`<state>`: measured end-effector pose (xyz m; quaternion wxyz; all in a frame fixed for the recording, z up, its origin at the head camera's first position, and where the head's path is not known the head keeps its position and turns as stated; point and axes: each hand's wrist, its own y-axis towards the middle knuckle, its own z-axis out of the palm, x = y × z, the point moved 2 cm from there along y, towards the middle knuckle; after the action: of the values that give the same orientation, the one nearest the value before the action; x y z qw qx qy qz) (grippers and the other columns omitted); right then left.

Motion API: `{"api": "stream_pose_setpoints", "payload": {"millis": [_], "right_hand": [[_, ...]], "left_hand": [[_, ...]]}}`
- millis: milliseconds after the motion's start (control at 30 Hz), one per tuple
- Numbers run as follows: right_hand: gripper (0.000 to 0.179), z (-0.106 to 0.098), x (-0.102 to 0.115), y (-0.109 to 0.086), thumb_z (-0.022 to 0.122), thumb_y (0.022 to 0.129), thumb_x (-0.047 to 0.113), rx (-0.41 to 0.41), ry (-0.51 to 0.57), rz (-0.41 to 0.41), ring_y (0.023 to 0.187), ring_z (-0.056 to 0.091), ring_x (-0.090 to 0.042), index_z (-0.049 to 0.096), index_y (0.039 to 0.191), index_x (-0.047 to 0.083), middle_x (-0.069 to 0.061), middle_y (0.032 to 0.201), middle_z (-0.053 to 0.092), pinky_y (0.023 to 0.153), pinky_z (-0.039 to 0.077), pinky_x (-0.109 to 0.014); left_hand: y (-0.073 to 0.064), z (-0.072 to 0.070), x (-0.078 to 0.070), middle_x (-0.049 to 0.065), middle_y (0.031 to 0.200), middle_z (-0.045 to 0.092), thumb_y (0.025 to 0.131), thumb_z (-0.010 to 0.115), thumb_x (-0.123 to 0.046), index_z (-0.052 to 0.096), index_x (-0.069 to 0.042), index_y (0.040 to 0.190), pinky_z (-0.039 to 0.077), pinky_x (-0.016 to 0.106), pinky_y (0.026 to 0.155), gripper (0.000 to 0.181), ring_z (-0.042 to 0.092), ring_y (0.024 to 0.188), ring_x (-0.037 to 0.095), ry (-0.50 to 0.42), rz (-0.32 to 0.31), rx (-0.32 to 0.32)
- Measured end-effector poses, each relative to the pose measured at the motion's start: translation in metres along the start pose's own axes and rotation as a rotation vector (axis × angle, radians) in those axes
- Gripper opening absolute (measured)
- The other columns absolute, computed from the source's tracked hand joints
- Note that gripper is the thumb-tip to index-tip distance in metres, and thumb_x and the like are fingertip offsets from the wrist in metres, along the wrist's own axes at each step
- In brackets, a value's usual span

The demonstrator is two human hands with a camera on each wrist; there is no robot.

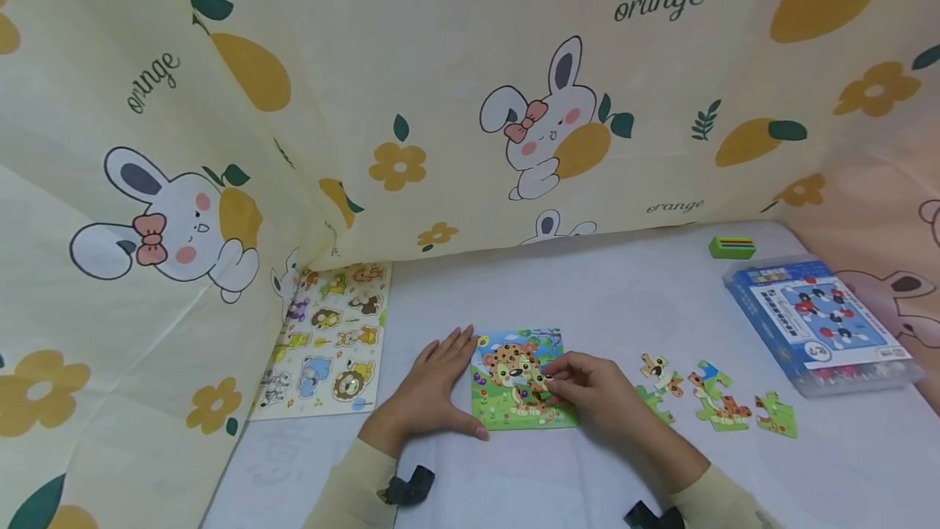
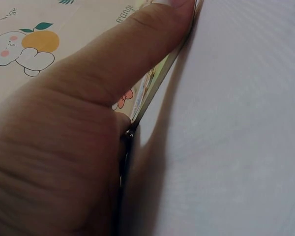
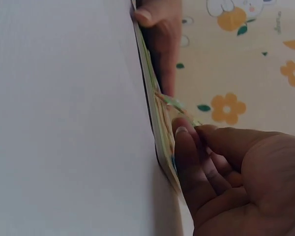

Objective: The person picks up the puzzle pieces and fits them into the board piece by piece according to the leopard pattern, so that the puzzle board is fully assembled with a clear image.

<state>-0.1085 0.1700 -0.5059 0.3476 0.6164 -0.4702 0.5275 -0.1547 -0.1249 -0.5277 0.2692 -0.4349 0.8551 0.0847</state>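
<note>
A square jigsaw board (image 1: 488, 420) with a cartoon leopard on green grass lies on the white table in the head view. My left hand (image 1: 433, 388) rests along its left edge, fingers straight and thumb spread out near the lower left corner. Between thumb and fingertips, my right hand (image 1: 598, 392) pinches a thin puzzle piece (image 3: 175, 103), which is tilted over the right half of the board. The right wrist view shows that piece rising at an angle from the board's surface. Several loose puzzle pieces (image 1: 723, 408) lie to the right of my right hand.
A sheet of animal pictures (image 1: 316, 374) lies at the left. On the right is a clear plastic case (image 1: 830, 329) with a blue label, and behind it a small green block (image 1: 732, 248) with coloured stripes. Patterned cloth (image 1: 455, 47) hangs at the back and left.
</note>
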Motion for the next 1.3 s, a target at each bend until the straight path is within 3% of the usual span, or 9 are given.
{"api": "stream_pose_setpoints", "payload": {"millis": [467,900,1300], "right_hand": [[0.013,0.038,0.005,0.015,0.074,0.103,0.001,-0.050,0.004,0.019,0.080,0.077,-0.027,0.073,0.114,-0.007,-0.009,0.091,0.073,0.070,0.066,-0.033],[0.009,0.057,0.006,0.029,0.075,0.103,0.005,-0.112,-0.215,0.005,0.062,0.064,-0.014,0.075,0.111,0.001,0.002,0.077,0.069,0.052,0.051,-0.024],[0.009,0.059,0.006,0.032,0.074,0.103,0.003,-0.125,-0.287,0.028,0.056,0.061,-0.013,0.074,0.111,0.000,0.005,0.072,0.065,0.049,0.050,-0.025]], "left_hand": [[-0.001,0.000,0.002,-0.001,0.182,0.008,0.065,0.090,-0.081,0.023,-0.010,0.175,0.001,0.049,0.132,0.146,0.001,0.165,0.016,-0.011,0.010,-0.004],[-0.001,-0.001,0.000,-0.001,0.182,0.009,0.067,0.090,-0.080,0.024,-0.010,0.175,0.001,0.048,0.132,0.144,0.001,0.165,0.016,-0.005,0.018,-0.008],[0.000,0.000,0.000,-0.001,0.182,0.009,0.067,0.090,-0.080,0.023,-0.010,0.175,0.001,0.048,0.132,0.145,0.001,0.165,0.016,-0.004,0.013,-0.008]]}}
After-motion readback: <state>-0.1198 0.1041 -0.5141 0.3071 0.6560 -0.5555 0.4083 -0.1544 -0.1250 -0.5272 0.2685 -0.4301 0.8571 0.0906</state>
